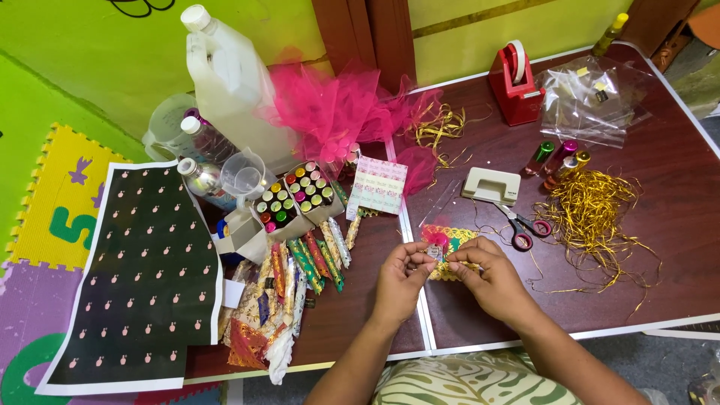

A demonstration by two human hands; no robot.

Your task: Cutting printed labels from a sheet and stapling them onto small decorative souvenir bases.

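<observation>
Item: small pink-tufted, foil-wrapped packet [436,244], pinched between both hands above the dark brown table [660,225].
Left hand [400,279]: fingertips grasping packet's left edge.
Right hand [491,279]: fingertips grasping its right edge.

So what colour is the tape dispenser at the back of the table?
Red, the tape dispenser, with a white roll on top; head view shows it.
</observation>
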